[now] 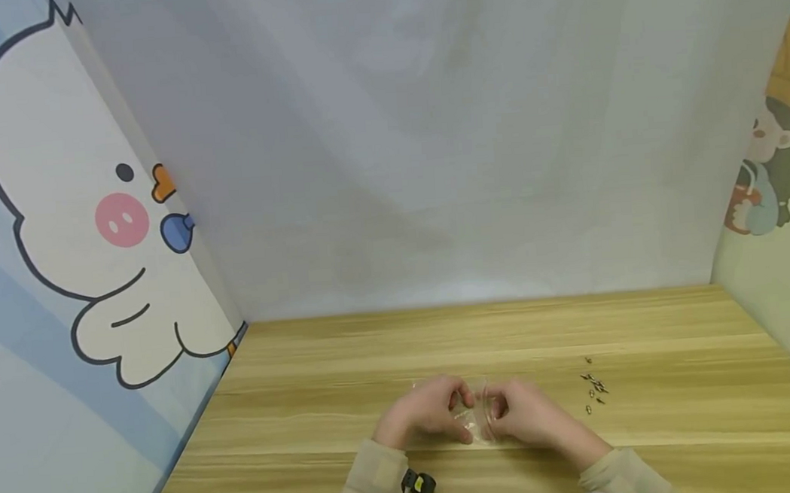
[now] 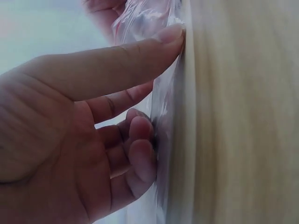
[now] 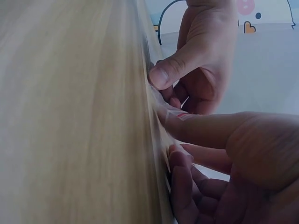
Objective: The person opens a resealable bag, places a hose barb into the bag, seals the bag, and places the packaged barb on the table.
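Head view: a clear plastic bag lies on the table between the left hand and the right hand. The hands cover much of it, so its long axis cannot be told for certain; the edge at its right runs away from the person. In the right wrist view a red stripe shows on its film, beside the right hand's thumb.

At the bag's right edge, the right hand pinches the film between thumb and fingers. On the bag's left part rests the left hand, its thumb straight and its other fingers loosely bent; in the left wrist view their tips touch the film well apart from each other, without a pinch.

The relation that counts most, I judge, is a sideways one. Small metal pieces lie loosely scattered to the right of the bag, past the right hand and apart from it. That makes the right hand the nearer of the two; the left hand has the bag's middle and the other hand in between. The pieces point various ways and are too small to identify.

Farther out, a pale curtain hangs behind the bag, and a cartoon bird marks the wall to its left.
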Motion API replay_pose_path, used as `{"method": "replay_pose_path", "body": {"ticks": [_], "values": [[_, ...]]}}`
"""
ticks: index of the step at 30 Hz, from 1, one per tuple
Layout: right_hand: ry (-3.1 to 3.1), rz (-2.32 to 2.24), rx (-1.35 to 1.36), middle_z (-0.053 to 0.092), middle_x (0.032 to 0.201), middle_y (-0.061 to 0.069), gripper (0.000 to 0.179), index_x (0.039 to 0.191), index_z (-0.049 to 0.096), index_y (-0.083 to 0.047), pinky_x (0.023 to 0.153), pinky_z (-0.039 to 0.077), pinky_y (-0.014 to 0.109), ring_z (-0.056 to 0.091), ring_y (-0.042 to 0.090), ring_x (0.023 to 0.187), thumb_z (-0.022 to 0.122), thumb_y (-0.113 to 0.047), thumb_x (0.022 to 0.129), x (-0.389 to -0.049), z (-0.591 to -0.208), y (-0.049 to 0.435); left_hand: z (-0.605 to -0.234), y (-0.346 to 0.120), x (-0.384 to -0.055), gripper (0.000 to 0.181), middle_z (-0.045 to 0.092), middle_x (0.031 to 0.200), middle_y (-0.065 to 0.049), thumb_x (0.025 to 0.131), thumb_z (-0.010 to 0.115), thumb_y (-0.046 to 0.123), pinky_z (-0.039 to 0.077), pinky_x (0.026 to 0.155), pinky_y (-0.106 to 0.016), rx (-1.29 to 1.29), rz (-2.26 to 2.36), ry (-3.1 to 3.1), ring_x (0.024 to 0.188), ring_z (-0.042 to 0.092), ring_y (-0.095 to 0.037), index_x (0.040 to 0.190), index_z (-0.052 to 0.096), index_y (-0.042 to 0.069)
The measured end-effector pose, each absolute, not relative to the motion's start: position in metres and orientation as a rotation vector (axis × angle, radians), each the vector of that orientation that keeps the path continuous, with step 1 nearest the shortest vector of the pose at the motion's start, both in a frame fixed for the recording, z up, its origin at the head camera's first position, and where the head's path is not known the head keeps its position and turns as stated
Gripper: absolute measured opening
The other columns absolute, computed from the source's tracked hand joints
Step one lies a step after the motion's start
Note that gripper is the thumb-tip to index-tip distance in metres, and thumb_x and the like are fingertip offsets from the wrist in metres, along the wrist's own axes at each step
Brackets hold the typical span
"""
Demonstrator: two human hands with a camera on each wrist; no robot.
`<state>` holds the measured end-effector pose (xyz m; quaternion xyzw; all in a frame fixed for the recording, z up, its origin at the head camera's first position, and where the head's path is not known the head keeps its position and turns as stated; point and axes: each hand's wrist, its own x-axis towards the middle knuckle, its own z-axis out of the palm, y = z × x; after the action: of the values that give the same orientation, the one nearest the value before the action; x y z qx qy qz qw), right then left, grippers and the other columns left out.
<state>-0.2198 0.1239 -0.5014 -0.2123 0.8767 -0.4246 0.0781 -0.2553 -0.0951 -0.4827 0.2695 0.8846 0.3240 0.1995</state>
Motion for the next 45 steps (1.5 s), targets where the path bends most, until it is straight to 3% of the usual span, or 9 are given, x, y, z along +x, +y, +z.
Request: {"method": "replay_pose_path", "body": {"ticks": [5, 10, 16, 20, 23, 28, 36, 45], "values": [[2.632, -1.259, -0.618, 0.059, 0.074, -0.005, 0.036, 0.111, 0.075, -0.007, 0.057, 0.042, 0.026, 0.052, 0.011, 0.064, 0.091, -0.01, 0.079, -0.218, -0.499, 0.124, -0.484, -0.099, -0.257, 0.032, 0.056, 0.083, -0.001, 0.084, 0.091, 0.009, 0.039, 0.064, -0.024, 0.749, 0.938, 2.455, 0.071, 0.047, -0.009, 0.105, 0.068, 0.011], [2.647, -1.272, -0.575, 0.063, 0.078, -0.003, 0.045, 0.128, 0.073, -0.005, 0.06, 0.046, 0.029, 0.056, 0.014, 0.068, 0.085, -0.012, 0.085, -0.216, -0.499, 0.121, -0.487, -0.097, -0.256, 0.033, 0.057, 0.083, 0.0, 0.083, 0.092, 0.009, 0.042, 0.065, -0.023, 0.794, 0.857, 2.512, 0.071, 0.046, -0.007, 0.106, 0.068, 0.011], [2.709, -1.23, -0.551, 0.065, 0.09, 0.0, 0.056, 0.126, 0.071, -0.003, 0.073, 0.054, 0.043, 0.06, 0.019, 0.081, 0.093, -0.017, 0.077, -0.217, -0.504, 0.12, -0.488, -0.096, -0.254, 0.036, 0.057, 0.085, -0.001, 0.08, 0.092, 0.006, 0.043, 0.067, -0.023, 0.81, 0.858, 2.508, 0.073, 0.046, -0.006, 0.107, 0.069, 0.01], [2.71, -1.214, -0.544, 0.066, 0.091, 0.0, 0.066, 0.129, 0.069, -0.001, 0.076, 0.055, 0.045, 0.06, 0.019, 0.083, 0.097, -0.019, 0.072, -0.217, -0.504, 0.12, -0.486, -0.096, -0.254, 0.036, 0.056, 0.084, -0.001, 0.079, 0.093, 0.005, 0.041, 0.066, -0.022, 0.81, 0.868, 2.503, 0.072, 0.045, -0.005, 0.105, 0.069, 0.011], [2.726, -1.202, -0.551, 0.068, 0.095, 0.001, 0.063, 0.13, 0.069, -0.001, 0.08, 0.056, 0.047, 0.063, 0.02, 0.088, 0.095, -0.018, 0.075, -0.216, -0.503, 0.119, -0.486, -0.096, -0.253, 0.036, 0.056, 0.083, -0.001, 0.079, 0.093, 0.005, 0.04, 0.065, -0.022, 0.808, 0.876, 2.498, 0.071, 0.045, -0.006, 0.104, 0.069, 0.011], [2.736, -1.179, -0.572, 0.068, 0.094, -0.001, 0.047, 0.122, 0.073, -0.007, 0.076, 0.055, 0.044, 0.062, 0.019, 0.085, 0.091, -0.023, 0.082, -0.216, -0.502, 0.116, -0.485, -0.097, -0.253, 0.038, 0.057, 0.084, -0.003, 0.078, 0.094, 0.006, 0.041, 0.065, -0.022, 0.799, 0.891, 2.488, 0.071, 0.045, -0.006, 0.105, 0.068, 0.01], [2.764, -1.127, -0.616, 0.054, 0.074, -0.005, 0.027, 0.11, 0.076, -0.014, 0.061, 0.042, 0.032, 0.05, 0.015, 0.068, 0.087, -0.019, 0.086, -0.218, -0.501, 0.112, -0.485, -0.098, -0.255, 0.041, 0.056, 0.085, -0.003, 0.078, 0.094, 0.007, 0.04, 0.065, -0.022, 0.785, 0.888, 2.509, 0.07, 0.045, -0.007, 0.107, 0.066, 0.009], [2.8, -1.107, -0.577, 0.055, 0.072, -0.006, 0.046, 0.119, 0.076, -0.009, 0.058, 0.043, 0.029, 0.05, 0.013, 0.064, 0.093, -0.023, 0.078, -0.218, -0.5, 0.107, -0.486, -0.099, -0.257, 0.045, 0.055, 0.085, -0.002, 0.077, 0.095, 0.007, 0.04, 0.066, -0.022, 0.796, 0.893, 2.511, 0.072, 0.045, -0.006, 0.109, 0.064, 0.01]]}}
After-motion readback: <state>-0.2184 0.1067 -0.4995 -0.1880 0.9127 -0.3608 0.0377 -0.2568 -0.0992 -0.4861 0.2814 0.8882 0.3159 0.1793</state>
